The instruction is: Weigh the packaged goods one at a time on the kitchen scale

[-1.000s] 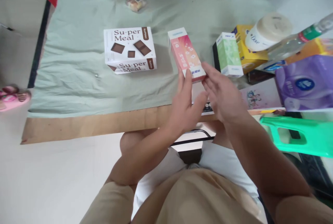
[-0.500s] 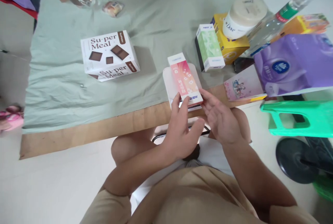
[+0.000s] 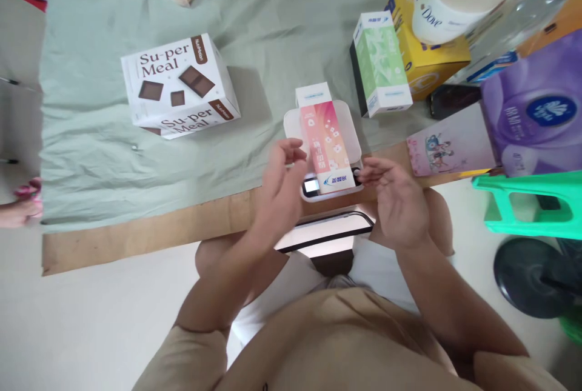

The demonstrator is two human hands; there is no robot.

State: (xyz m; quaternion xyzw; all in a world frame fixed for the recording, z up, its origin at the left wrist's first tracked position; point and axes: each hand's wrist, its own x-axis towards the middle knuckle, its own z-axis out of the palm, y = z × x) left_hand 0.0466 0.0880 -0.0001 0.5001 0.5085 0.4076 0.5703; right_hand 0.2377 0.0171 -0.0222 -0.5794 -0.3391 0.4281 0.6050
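Observation:
A pink and white toothpaste box (image 3: 325, 142) lies lengthwise on a small white kitchen scale (image 3: 349, 133), whose lit display shows at its front left corner. My left hand (image 3: 282, 191) hovers just left of the scale, fingers loosely curled and apart, a little blurred. To the right of the scale is my right hand (image 3: 398, 200), open, its fingertips close to the scale's front right corner. Neither hand holds anything. Whether the right fingertips touch the scale I cannot tell.
A white Su-per Meal box (image 3: 175, 88) stands to the left on the green cloth. At the right are a green and white box (image 3: 382, 63), a yellow box (image 3: 431, 66), a Dove jar (image 3: 454, 9), a purple tissue pack (image 3: 536, 100) and a green stool (image 3: 500, 203).
Both hands have let go of the toothpaste box and drawn apart, left hand to the left, right hand to the right. The box stays on the scale, and its display now shows. My view has shifted closer.

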